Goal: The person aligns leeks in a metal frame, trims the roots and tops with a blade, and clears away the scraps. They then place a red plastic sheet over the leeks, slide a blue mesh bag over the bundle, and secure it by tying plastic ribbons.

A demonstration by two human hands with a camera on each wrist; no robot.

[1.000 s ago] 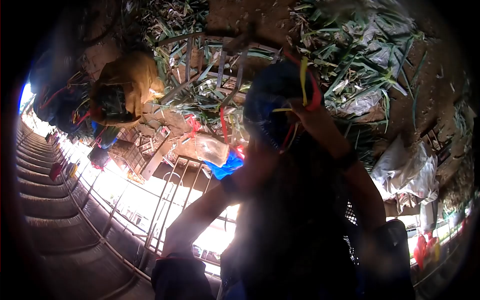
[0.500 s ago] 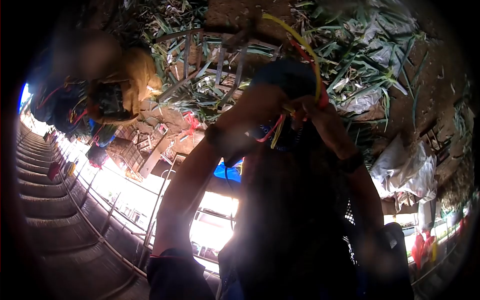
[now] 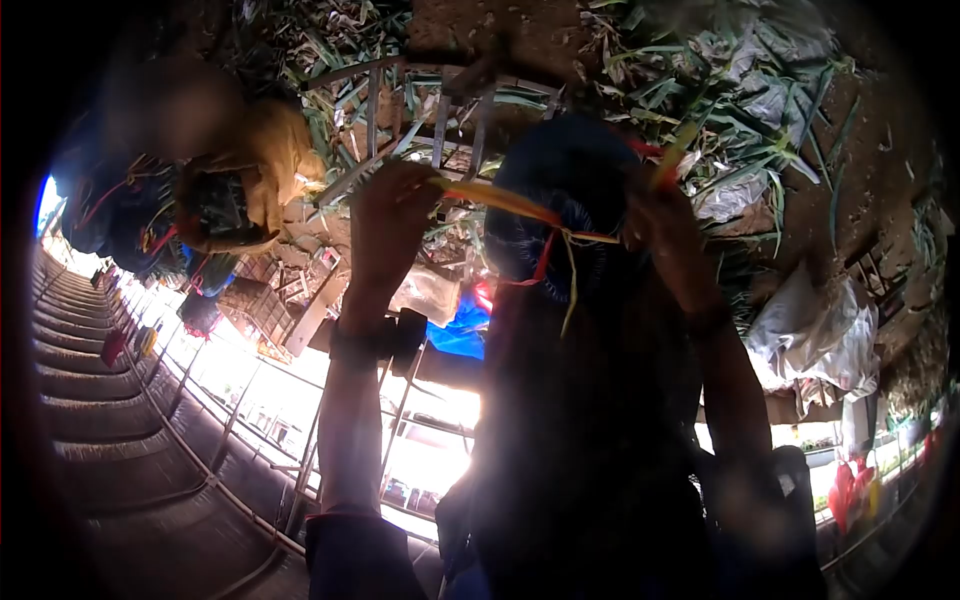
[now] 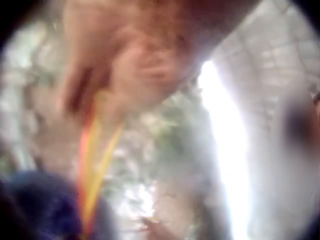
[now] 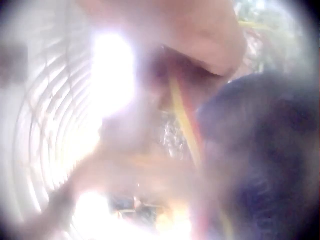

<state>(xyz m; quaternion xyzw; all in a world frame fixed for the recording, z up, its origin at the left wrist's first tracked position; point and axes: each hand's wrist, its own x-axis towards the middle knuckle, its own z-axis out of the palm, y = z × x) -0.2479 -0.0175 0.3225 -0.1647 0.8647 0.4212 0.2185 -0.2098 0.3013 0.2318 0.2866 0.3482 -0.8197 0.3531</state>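
A dark blue sack (image 3: 560, 190) stands in front of me, red and yellow strips (image 3: 510, 203) knotted at its gathered part. On the left my left hand (image 3: 392, 215) pinches one end of the strips, which run taut to the knot. The left wrist view also has them stretched from the left hand (image 4: 125, 65) down to the sack (image 4: 55, 205). At the sack's right side my right hand (image 3: 668, 230) grips the other end. Strip ends stick out above that hand. In the right wrist view, red and yellow strip (image 5: 185, 120) comes out from under the curled right hand (image 5: 195, 40).
Green leaf scraps (image 3: 730, 140) litter the earth floor, with a metal frame (image 3: 440, 125) lying among them. An open orange-brown sack (image 3: 285, 160) and dark bundles stand left. White plastic sacks (image 3: 815, 340) lie right. A blue cloth (image 3: 460, 330) shows behind my left arm.
My left hand rose to the knot beside the right hand, then drew away to the left with the strips, which are now taut. My right hand shifted slightly right.
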